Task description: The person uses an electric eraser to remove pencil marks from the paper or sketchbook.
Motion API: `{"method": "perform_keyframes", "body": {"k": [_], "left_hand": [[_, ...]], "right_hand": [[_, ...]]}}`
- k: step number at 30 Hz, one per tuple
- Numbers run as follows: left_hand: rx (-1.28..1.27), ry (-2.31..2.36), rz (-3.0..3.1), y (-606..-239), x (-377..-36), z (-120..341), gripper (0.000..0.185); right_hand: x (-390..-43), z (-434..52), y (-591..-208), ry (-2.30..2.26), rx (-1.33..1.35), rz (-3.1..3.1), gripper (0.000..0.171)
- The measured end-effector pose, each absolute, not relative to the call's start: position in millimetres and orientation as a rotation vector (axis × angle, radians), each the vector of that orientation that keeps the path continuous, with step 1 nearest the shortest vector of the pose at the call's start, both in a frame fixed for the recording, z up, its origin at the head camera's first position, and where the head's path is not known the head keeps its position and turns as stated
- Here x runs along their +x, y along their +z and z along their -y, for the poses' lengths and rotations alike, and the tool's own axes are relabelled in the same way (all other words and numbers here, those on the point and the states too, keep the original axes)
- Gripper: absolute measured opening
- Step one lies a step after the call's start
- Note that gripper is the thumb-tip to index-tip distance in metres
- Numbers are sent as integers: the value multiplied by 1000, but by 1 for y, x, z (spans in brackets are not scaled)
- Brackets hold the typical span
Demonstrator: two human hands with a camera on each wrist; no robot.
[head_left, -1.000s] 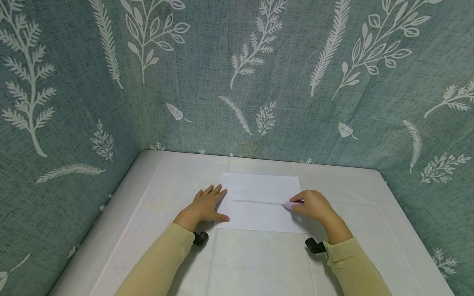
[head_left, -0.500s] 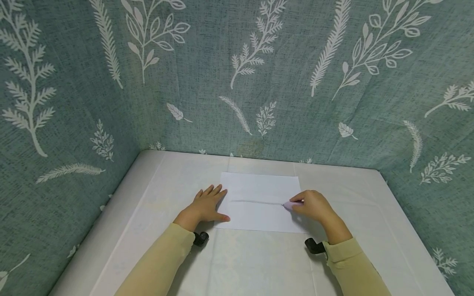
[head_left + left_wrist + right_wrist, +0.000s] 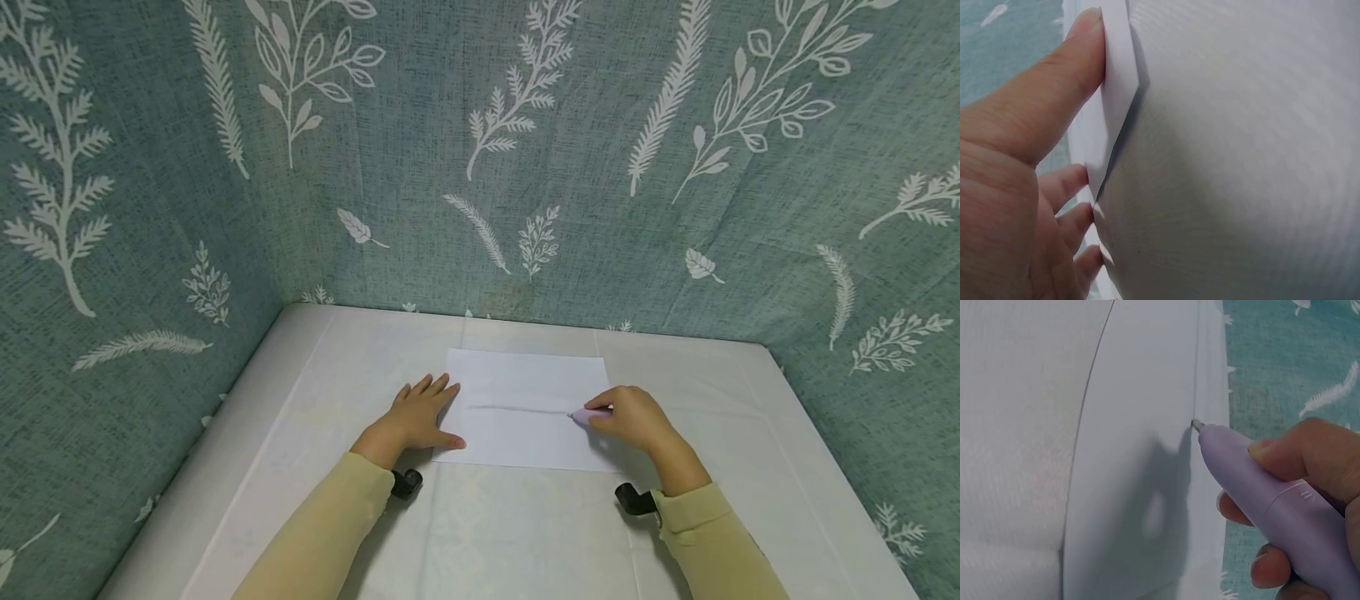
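Observation:
A white sheet of paper (image 3: pixel 517 446) lies flat on the table, with a thin grey straight line (image 3: pixel 517 409) across its middle. My left hand (image 3: pixel 412 418) rests spread on the sheet's left edge. In the left wrist view its thumb (image 3: pixel 1075 69) presses near a paper corner. Over the right part of the sheet my right hand (image 3: pixel 636 417) grips a thick lilac pen-shaped tool (image 3: pixel 1260 475) between thumb and fingers. Its small metal tip (image 3: pixel 1197 425) touches the paper at the line's right end. Whether the line is drawn, cut or creased I cannot tell.
A white cloth (image 3: pixel 517 533) covers the table. Behind and at both sides hangs a green curtain (image 3: pixel 420 150) with white leaf patterns. Black wrist mounts (image 3: pixel 407 484) stick out from both sleeves.
My right hand has shifted very slightly to the left with the lilac tool, its tip staying on the line. The left hand and the paper have not visibly moved.

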State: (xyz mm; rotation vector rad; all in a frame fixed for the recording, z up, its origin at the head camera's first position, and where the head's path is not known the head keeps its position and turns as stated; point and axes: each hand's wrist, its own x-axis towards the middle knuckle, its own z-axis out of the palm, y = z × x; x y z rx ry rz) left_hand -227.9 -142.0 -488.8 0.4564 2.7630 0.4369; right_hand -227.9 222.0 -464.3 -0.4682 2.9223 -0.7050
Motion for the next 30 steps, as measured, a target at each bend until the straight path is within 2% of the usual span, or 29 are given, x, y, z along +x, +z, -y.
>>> {"method": "perform_keyframes", "body": {"k": [30], "left_hand": [[468, 424, -2774, -489, -228, 141, 103]], "right_hand": [[-230, -219, -465, -692, -470, -2925, 18]]}}
